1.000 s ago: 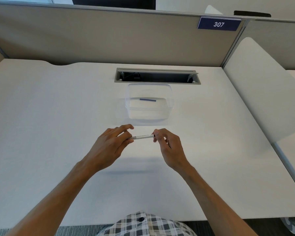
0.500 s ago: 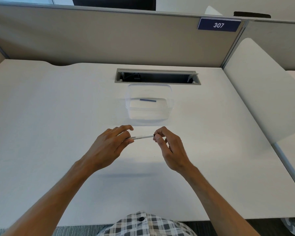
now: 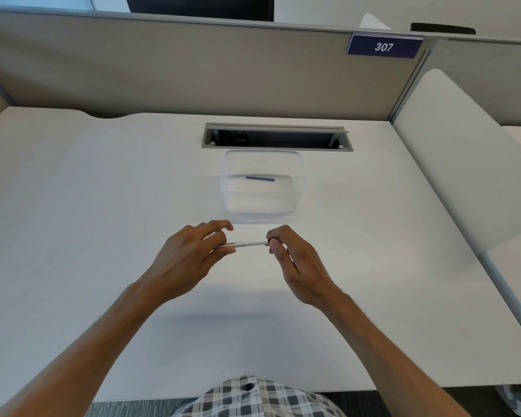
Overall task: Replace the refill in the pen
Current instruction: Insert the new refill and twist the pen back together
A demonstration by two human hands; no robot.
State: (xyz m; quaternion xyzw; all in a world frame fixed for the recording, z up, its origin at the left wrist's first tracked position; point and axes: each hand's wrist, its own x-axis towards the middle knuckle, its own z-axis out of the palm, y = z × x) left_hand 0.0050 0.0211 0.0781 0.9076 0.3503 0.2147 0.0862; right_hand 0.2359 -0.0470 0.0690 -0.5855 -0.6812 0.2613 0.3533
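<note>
I count one pen point(image 3: 247, 244), gripped level by my left hand point(image 3: 190, 260) and pinched at its end by my right hand point(image 3: 298, 266). Beyond both hands sits one clear box point(image 3: 263, 203) with one blue refill point(image 3: 260, 178) inside.

A white desk point(image 3: 73, 206) fills most of the view, with a grey cable slot point(image 3: 278, 136) sunk near its back edge. Beige partition panels point(image 3: 178, 67) stand along the back and right edges, topped by a grey rail. A blue sign point(image 3: 384, 46) reading 307 hangs at the back right corner. Grey carpet point(image 3: 133, 409) shows below the front edge.
</note>
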